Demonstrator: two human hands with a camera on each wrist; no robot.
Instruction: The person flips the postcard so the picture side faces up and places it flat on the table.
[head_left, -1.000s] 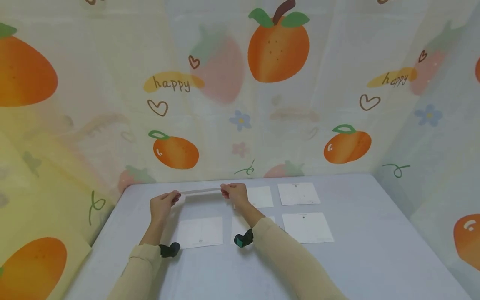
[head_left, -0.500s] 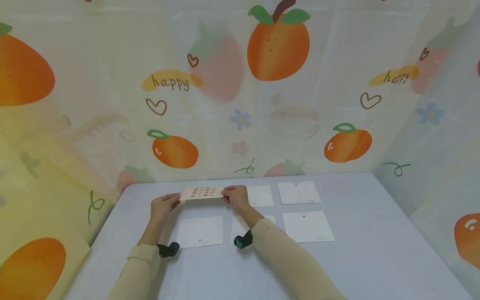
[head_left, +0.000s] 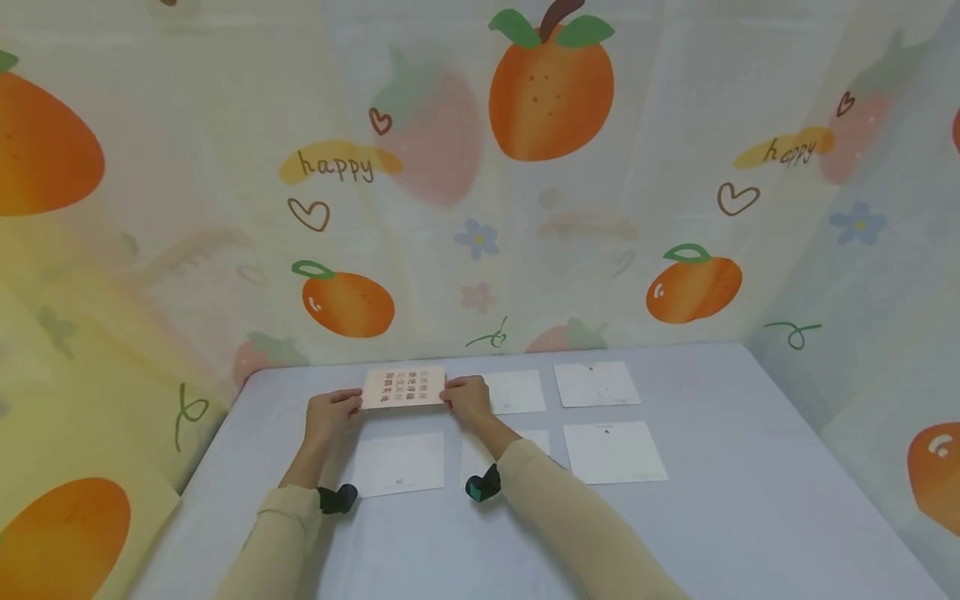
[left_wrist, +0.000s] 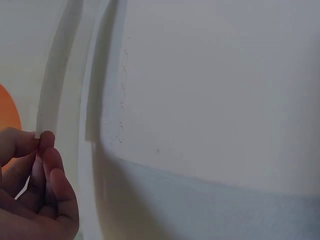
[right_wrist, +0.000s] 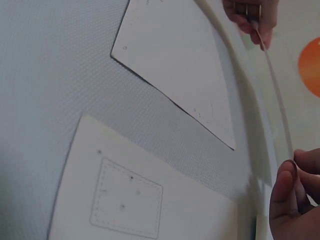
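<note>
A pale pink card (head_left: 405, 387) printed with dark characters is held up at the back left of the table, its printed face toward the head camera. My left hand (head_left: 330, 417) pinches its left edge between thumb and fingers. At the right edge, my right hand (head_left: 468, 400) pinches it the same way. Both wrist views show the card thin and nearly edge-on, as a strip (left_wrist: 57, 70) above the left hand (left_wrist: 42, 182) and a narrow line (right_wrist: 278, 90) running up from the right hand (right_wrist: 295, 195). A white card (head_left: 400, 463) lies just in front, below it.
Several more white cards lie in two rows: back middle (head_left: 522, 392), back right (head_left: 596, 384) and front right (head_left: 615, 452). My right forearm partly covers a front middle card (head_left: 474, 454). A fruit-patterned curtain (head_left: 480, 275) hangs behind the white table (head_left: 420, 550).
The card has tilted from nearly edge-on to showing its printed face to the head camera. Both hands keep their hold and have hardly shifted.
</note>
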